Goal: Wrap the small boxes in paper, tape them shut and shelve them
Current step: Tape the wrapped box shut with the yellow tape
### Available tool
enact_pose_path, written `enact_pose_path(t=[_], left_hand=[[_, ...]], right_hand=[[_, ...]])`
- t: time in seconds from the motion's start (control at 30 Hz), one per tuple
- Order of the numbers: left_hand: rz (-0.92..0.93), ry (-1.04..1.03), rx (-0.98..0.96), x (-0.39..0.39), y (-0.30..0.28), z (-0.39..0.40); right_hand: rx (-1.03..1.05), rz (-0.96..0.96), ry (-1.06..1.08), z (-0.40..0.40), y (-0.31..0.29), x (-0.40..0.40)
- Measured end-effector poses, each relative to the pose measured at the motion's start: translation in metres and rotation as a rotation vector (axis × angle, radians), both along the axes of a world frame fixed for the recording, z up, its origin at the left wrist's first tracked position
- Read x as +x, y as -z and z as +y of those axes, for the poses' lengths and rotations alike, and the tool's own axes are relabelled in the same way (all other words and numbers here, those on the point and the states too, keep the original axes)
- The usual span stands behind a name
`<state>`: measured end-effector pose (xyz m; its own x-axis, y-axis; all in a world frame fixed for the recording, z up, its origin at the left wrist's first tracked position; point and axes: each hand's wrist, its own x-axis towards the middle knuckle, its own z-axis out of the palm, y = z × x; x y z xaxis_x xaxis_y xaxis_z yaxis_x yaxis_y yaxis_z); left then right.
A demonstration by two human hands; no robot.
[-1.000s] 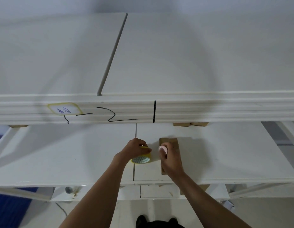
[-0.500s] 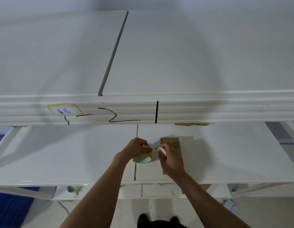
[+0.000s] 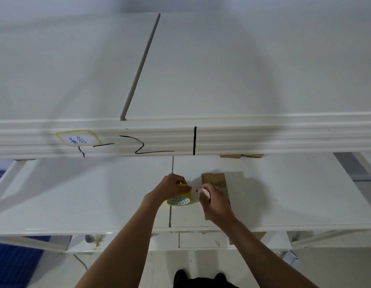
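A yellow tape roll [image 3: 179, 200] with a green triangle pattern inside stands on the white middle shelf [image 3: 76, 194]. My left hand [image 3: 170, 188] grips the roll from above. My right hand [image 3: 213, 204] is curled around a small pink object [image 3: 205, 193], likely a cutter, whose tip sits close to the roll's right side. Under and beyond my right hand lies a box wrapped in brown paper [image 3: 216, 181], flat on the shelf, partly hidden by the hand.
A white upper shelf [image 3: 222, 138] with black marker lines and a yellow-edged label [image 3: 77, 139] runs across above. Brown packages [image 3: 240, 156] peek out behind its edge. A lower shelf [image 3: 201, 240] holds another brown package [image 3: 257, 235].
The two hands have stayed at the roll and the box; the right hand with the pink object has drawn slightly away from the roll, opening a small gap.
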<state>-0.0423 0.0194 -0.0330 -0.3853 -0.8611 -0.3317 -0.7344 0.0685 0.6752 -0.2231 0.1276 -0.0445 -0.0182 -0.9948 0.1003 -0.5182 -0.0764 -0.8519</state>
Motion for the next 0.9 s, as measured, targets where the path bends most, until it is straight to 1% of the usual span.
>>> enact_pose_path(t=[0.27,0.5,0.67,0.9], left_hand=[[-0.004,0.000,0.003,-0.0002,0.0002,0.0009],[-0.033,-0.024,0.000,-0.0013,0.0022,-0.0002],[-0.034,-0.035,0.006,-0.0010,0.0024,-0.0006],[-0.053,-0.033,-0.009,-0.0026,0.0037,-0.0001]], right_hand=[[0.063,-0.013,-0.006,0.0012,-0.0019,-0.0038],[0.073,-0.027,-0.002,0.0007,-0.0007,-0.0024],[0.090,0.013,0.038,-0.0042,0.0023,-0.0022],[0.115,0.055,0.032,-0.0068,0.0036,0.0008]])
